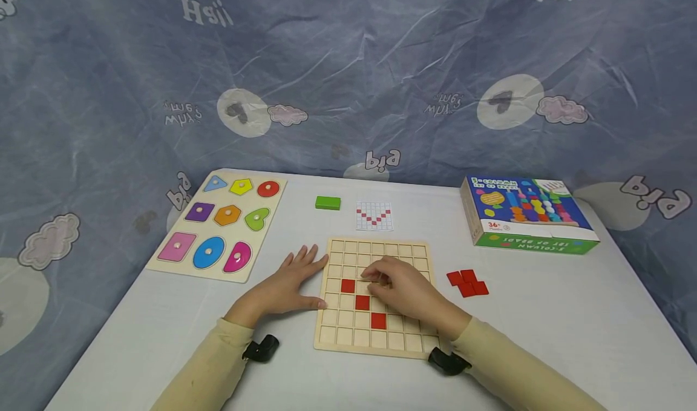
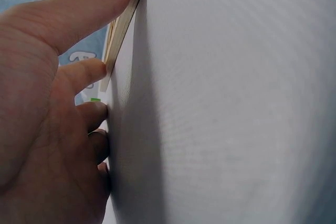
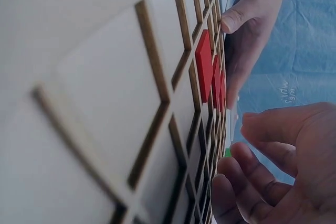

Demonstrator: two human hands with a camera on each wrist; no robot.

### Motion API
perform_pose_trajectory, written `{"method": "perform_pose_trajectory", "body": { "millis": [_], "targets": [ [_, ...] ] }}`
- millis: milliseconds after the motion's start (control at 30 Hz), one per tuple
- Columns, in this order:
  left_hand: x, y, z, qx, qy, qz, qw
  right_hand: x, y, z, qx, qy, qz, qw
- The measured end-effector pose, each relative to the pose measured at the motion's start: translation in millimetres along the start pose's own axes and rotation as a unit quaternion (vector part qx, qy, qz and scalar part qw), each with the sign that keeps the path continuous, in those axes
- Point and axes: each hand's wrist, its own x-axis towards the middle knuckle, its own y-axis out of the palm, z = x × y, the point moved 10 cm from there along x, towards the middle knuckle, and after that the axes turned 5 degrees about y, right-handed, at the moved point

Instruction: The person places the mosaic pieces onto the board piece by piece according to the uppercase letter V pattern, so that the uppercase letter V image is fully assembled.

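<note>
A pale wooden grid board [image 1: 376,350] lies on the table, with three red square tiles [image 1: 362,302] set diagonally in its cells. My left hand [image 1: 288,285] rests at the board's left side, fingers spread. In the left wrist view, its thumb and index fingertip touch the board's edge [image 2: 123,27]. My right hand [image 1: 405,287] is over the board's middle, fingers loosely bent. Between its thumb and fingers the right wrist view shows no tile. Several loose red tiles [image 1: 467,289] lie right of the board. Behind it is a card with a red V pattern [image 1: 374,216].
A shape puzzle board [image 1: 250,217] with knobbed pieces lies at the left. One green block [image 1: 328,203] sits near the pattern card. The boxed bead toy [image 1: 528,211] stands at the back right. A patterned cloth [image 1: 348,78] hangs behind the table.
</note>
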Motion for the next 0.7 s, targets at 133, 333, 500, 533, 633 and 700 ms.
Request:
{"method": "perform_pose_trajectory", "body": {
  "millis": [133,333,500,533,633,700],
  "targets": [
    [0.1,-1.1,-2.1,-0.003,0.006,-0.004,1.0,-5.0,-2.5,-4.3,0.004,0.003,-0.001,1.0],
    [-0.4,-1.0,-2.4,-0.005,0.005,-0.003,1.0,-12.6,-9.1,-10.8,-0.005,0.016,-0.004,0.9999],
    [-1.2,-0.8,-2.6,-0.005,0.006,-0.001,1.0,-19.4,-17.5,-16.5,-0.007,0.024,-0.013,0.9996],
    [-1.3,-0.8,-2.6,-0.006,0.006,-0.001,1.0,-20.6,-18.8,-17.8,-0.008,0.024,-0.014,0.9996],
    [-1.6,-1.3,-2.6,-0.006,0.009,-0.002,0.9999,-23.6,-21.3,-22.6,-0.008,0.028,-0.015,0.9995],
    [-1.5,-1.2,-2.2,-0.006,0.011,-0.004,0.9999,-25.5,-22.9,-26.5,-0.006,0.031,-0.016,0.9994]
  ]
}}
